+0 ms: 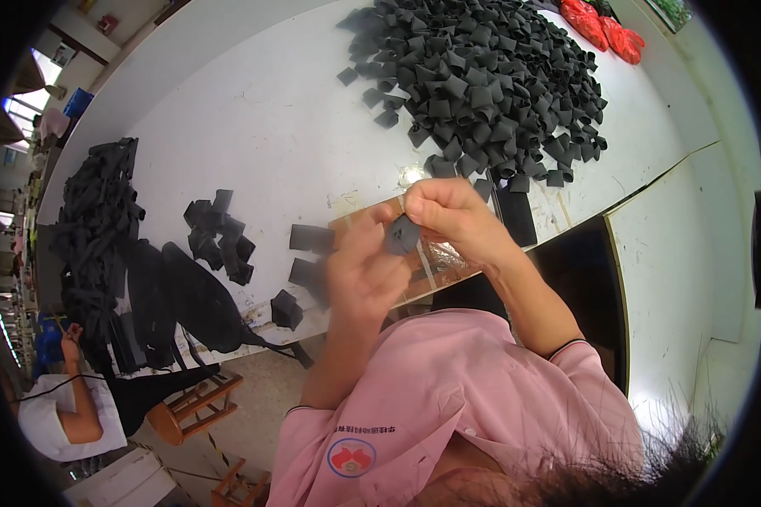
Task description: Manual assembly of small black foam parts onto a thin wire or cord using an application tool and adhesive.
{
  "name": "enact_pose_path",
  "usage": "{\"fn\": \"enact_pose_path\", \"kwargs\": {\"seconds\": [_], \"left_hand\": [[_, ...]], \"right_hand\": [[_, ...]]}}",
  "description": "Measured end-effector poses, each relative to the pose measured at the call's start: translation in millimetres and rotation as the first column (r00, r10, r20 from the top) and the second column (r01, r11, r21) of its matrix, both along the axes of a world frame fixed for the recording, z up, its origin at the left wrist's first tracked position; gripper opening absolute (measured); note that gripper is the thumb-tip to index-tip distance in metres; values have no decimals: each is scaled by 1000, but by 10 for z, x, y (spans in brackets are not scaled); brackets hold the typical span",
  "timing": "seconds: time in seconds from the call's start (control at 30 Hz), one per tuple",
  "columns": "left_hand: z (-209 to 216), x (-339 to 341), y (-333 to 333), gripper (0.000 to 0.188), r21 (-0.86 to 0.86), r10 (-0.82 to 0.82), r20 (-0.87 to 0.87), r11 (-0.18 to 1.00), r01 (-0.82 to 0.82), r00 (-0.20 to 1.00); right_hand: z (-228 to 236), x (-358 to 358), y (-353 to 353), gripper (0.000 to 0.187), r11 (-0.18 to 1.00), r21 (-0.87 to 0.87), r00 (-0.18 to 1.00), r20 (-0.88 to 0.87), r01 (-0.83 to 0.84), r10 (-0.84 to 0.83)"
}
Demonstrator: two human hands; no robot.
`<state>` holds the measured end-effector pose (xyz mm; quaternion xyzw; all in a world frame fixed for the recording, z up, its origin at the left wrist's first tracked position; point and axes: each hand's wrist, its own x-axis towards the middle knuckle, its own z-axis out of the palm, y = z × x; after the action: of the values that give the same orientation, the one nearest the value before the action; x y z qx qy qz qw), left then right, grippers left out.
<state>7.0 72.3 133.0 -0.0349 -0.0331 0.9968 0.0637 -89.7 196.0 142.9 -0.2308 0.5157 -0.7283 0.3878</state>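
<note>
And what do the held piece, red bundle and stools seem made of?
Held piece: probably matte fabric or thin foam; dull grey, softly curved.
Red bundle: likely thin, glossy plastic; its wrinkles catch light.
Stools: apparently wood, slight sheen; orange-brown bars.

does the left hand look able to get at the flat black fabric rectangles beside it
Probably yes: the black rectangles lie beside the left hand with nothing visible between, though it seems busy with a folded grey fabric piece.

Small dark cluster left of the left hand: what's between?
Head view: two flat dark pieces lie between cluster and left hand; another dark piece sits lower.
</note>
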Motion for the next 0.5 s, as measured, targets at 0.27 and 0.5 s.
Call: {"fn": "enact_pose_path", "kwargs": {"seconds": [0.27, 0.5], "left_hand": [[-218, 23, 118, 21, -805, 377, 2, 550, -223, 926], [-33, -108, 14, 17, -752, 184, -590, -481, -451, 786]], "right_hand": [[-199, 13, 51, 27, 997, 70, 998, -58, -24, 28], [-86, 153, 159, 30, 934, -33, 596, -762, 356, -254]]}}
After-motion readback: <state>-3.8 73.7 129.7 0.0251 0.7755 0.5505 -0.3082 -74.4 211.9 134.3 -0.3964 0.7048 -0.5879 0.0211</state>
